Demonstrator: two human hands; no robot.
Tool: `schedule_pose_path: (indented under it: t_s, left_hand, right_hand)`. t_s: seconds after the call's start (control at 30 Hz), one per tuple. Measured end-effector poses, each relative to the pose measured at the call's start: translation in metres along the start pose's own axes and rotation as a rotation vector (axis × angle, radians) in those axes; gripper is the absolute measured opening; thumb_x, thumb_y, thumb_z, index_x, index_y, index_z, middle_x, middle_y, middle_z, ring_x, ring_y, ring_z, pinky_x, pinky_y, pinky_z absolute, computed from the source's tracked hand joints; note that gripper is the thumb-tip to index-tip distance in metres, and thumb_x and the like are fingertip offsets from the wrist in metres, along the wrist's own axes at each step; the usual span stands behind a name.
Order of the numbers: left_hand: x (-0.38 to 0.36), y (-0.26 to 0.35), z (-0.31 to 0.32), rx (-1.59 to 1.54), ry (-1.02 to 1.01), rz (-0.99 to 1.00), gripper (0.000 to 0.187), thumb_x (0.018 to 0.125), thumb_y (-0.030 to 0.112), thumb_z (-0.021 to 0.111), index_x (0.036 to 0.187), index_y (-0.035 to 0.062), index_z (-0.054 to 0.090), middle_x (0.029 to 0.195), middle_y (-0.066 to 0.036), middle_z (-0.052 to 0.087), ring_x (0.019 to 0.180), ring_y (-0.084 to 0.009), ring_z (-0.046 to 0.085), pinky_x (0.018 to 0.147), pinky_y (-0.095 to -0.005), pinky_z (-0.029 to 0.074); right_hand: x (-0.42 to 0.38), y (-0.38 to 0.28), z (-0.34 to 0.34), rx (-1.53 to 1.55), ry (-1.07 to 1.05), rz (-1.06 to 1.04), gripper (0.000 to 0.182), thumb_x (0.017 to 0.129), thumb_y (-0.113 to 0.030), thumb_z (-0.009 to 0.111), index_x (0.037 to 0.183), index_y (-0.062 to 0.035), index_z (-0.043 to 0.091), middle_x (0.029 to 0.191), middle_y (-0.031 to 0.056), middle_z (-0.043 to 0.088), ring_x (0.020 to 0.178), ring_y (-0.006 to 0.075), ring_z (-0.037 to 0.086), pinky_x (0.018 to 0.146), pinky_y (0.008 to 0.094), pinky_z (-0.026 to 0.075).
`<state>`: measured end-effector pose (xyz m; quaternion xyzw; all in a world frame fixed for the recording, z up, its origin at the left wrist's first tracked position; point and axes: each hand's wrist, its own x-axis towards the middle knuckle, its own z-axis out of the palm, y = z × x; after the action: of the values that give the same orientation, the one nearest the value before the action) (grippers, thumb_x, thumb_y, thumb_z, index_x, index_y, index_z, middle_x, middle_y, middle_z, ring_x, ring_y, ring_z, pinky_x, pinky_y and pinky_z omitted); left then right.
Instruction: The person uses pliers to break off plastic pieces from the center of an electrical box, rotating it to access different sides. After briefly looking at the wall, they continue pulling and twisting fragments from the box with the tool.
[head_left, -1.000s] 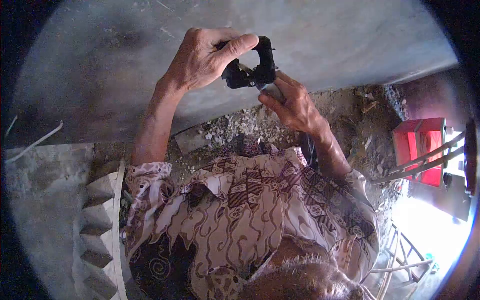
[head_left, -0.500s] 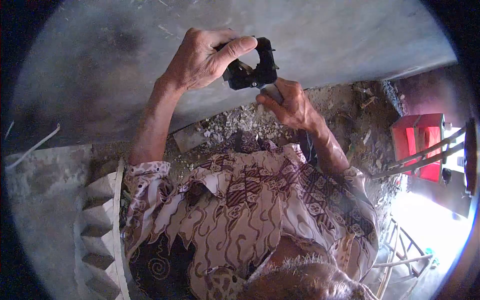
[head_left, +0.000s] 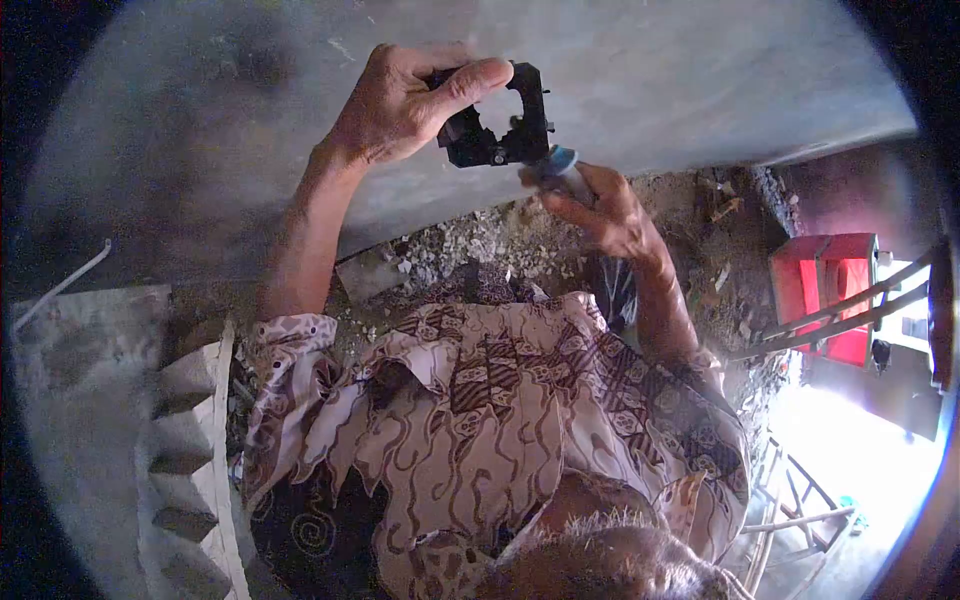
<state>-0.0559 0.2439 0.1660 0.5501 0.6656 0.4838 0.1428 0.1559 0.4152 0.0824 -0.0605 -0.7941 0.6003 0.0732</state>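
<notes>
My left hand (head_left: 410,105) is raised in front of me, its thumb and fingers clamped on the left side of a black squarish frame (head_left: 532,85). That frame has a large opening through its middle, small tabs on its right edge and a screw head low down. Below its lower right corner, my right hand (head_left: 608,210) is closed around a short grey handled tool (head_left: 575,182) with a bluish rounded end. The bluish end is right at the frame's corner. Blur hides what kind of tool it is.
A grey concrete wall or slab (head_left: 680,80) lies behind the hands. Rubble (head_left: 500,245) is strewn along its foot. To the right are a red box-like object (head_left: 852,300) and wooden poles (head_left: 840,320). A pale block with a zigzag edge (head_left: 190,460) stands at left.
The black frame and my left hand have moved slightly up and left. My right hand has shifted right and down, and the tool's bluish end now shows beside the frame's corner.
</notes>
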Motion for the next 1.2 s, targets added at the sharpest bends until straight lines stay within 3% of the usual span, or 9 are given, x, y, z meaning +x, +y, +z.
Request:
schedule_pose_path:
  t_s: [0.07, 0.27, 0.4, 0.5, 0.6, 0.8, 0.87, 0.97, 1.2]
  left_hand:
    - [0.005, -0.004, 0.003, 0.024, -0.089, -0.069, 0.038, 0.098, 0.035, 0.063, 0.091, -0.0015, 0.07, 0.082, 0.001, 0.066, 0.08, -0.008, 0.057, 0.074, -0.0243, 0.046]
    - [0.003, -0.005, 0.009, 0.016, -0.04, -0.063, 0.037, 0.096, 0.036, 0.066, 0.096, -0.0005, 0.073, 0.081, 0.0, 0.067, 0.079, -0.0087, 0.059, 0.073, -0.026, 0.048]
    - [0.0, -0.006, 0.012, 0.052, -0.003, 0.075, 0.037, 0.095, 0.037, 0.067, 0.097, 0.0003, 0.073, 0.082, -0.001, 0.068, 0.078, -0.0094, 0.06, 0.072, -0.0267, 0.049]
    - [-0.001, -0.001, 0.009, 0.104, -0.026, -0.036, 0.037, 0.095, 0.036, 0.067, 0.097, 0.0, 0.073, 0.081, -0.002, 0.069, 0.077, -0.0108, 0.061, 0.071, -0.0266, 0.049]
    - [-0.001, -0.001, 0.007, 0.139, -0.048, -0.006, 0.036, 0.096, 0.035, 0.066, 0.095, 0.0, 0.073, 0.078, -0.003, 0.068, 0.075, -0.0117, 0.061, 0.069, -0.0273, 0.048]
    - [-0.001, -0.011, 0.014, 0.122, 0.0, 0.082, 0.035, 0.097, 0.034, 0.064, 0.095, 0.0005, 0.074, 0.077, -0.003, 0.067, 0.073, -0.012, 0.059, 0.066, -0.0288, 0.047]
    - [-0.001, -0.012, 0.012, 0.066, -0.039, 0.025, 0.036, 0.097, 0.035, 0.064, 0.097, -0.0005, 0.073, 0.077, -0.003, 0.066, 0.074, -0.0116, 0.059, 0.067, -0.0278, 0.047]
    - [-0.002, -0.019, 0.014, 0.06, -0.036, -0.036, 0.037, 0.097, 0.035, 0.064, 0.099, -0.0008, 0.072, 0.076, -0.001, 0.064, 0.074, -0.011, 0.057, 0.067, -0.0266, 0.045]
    - [0.016, -0.021, 0.012, -0.001, -0.11, 0.043, 0.034, 0.095, 0.032, 0.067, 0.102, -0.0005, 0.073, 0.083, -0.003, 0.067, 0.078, -0.0115, 0.061, 0.075, -0.0256, 0.048]
  right_hand:
    - [0.004, -0.008, -0.003, -0.246, -0.02, -0.034, 0.026, 0.092, -0.023, 0.069, 0.101, 0.0003, 0.064, 0.083, 0.0116, 0.066, 0.072, 0.0188, 0.062, 0.069, 0.0358, 0.049]
    - [0.013, -0.006, 0.0, -0.301, -0.013, -0.187, 0.033, 0.09, -0.024, 0.072, 0.109, 0.0016, 0.06, 0.091, 0.0188, 0.066, 0.079, 0.0375, 0.065, 0.071, 0.0422, 0.051]
    - [0.015, -0.005, 0.004, -0.439, 0.015, -0.26, 0.035, 0.089, -0.023, 0.072, 0.111, 0.0016, 0.059, 0.093, 0.0209, 0.065, 0.083, 0.0409, 0.064, 0.072, 0.0441, 0.051]
    - [0.016, -0.005, 0.007, -0.391, 0.017, -0.229, 0.034, 0.089, -0.022, 0.072, 0.11, 0.0025, 0.059, 0.095, 0.0217, 0.064, 0.084, 0.04, 0.064, 0.073, 0.0448, 0.051]
    - [0.019, -0.001, 0.011, -0.432, 0.053, -0.433, 0.03, 0.089, -0.021, 0.072, 0.102, 0.0034, 0.06, 0.091, 0.0211, 0.063, 0.079, 0.0392, 0.064, 0.07, 0.0445, 0.05]
    - [0.013, -0.002, 0.021, -0.288, 0.044, -0.168, 0.026, 0.089, -0.021, 0.071, 0.088, 0.0021, 0.059, 0.077, 0.0168, 0.059, 0.066, 0.0312, 0.058, 0.063, 0.0417, 0.047]
    - [0.011, -0.001, 0.021, -0.242, -0.014, -0.067, 0.027, 0.091, -0.023, 0.071, 0.088, 0.0012, 0.058, 0.07, 0.0117, 0.055, 0.063, 0.0212, 0.052, 0.06, 0.039, 0.044]
    - [0.011, 0.002, 0.023, -0.124, -0.054, -0.01, 0.03, 0.092, -0.026, 0.07, 0.088, 0.0009, 0.057, 0.067, 0.0063, 0.052, 0.065, 0.0145, 0.045, 0.058, 0.036, 0.041]
    - [0.011, 0.014, 0.025, 0.002, -0.041, 0.024, 0.033, 0.094, -0.031, 0.069, 0.092, 0.0006, 0.06, 0.07, 0.0033, 0.054, 0.068, 0.0122, 0.045, 0.06, 0.0341, 0.041]
